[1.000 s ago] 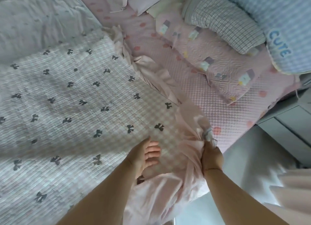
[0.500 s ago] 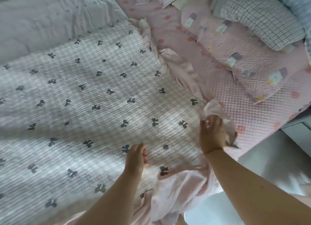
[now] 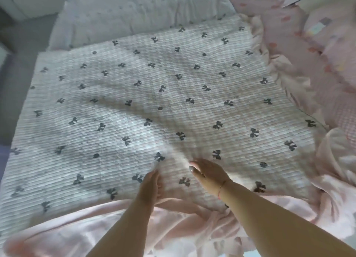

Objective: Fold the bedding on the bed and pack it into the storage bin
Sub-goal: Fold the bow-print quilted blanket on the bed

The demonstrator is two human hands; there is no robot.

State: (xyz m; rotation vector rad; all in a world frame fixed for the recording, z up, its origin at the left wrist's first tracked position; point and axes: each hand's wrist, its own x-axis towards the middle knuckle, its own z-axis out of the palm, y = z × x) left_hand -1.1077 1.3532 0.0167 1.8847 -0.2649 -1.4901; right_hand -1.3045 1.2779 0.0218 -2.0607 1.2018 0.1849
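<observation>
Head view, the only one: the bow-print quilt (image 3: 154, 102) lies spread flat on the bed, stretching away ahead of both hands and off to either side; the left hand (image 3: 151, 185) has its fingers curled down into the quilt, looks like it's pinching up a little ridge of fabric just ahead of it; the right hand (image 3: 209, 173) sits just beside it, palm down, fingers straight, pressing flat and holding nothing; the pink ruffle edge (image 3: 269, 68) runs far out ahead and to the right of the right hand, and more loose pink fabric (image 3: 173, 228) bunches under both forearms.

What could go wrong, imo: that loose stuff under the arms can get dragged into the fold and leave it lumpy; pinching mid-quilt instead of a corner probably makes edges skew; the pillows (image 3: 327, 35) beyond the ruffle could snag it; no storage bin in sight, so packing's a way off.
</observation>
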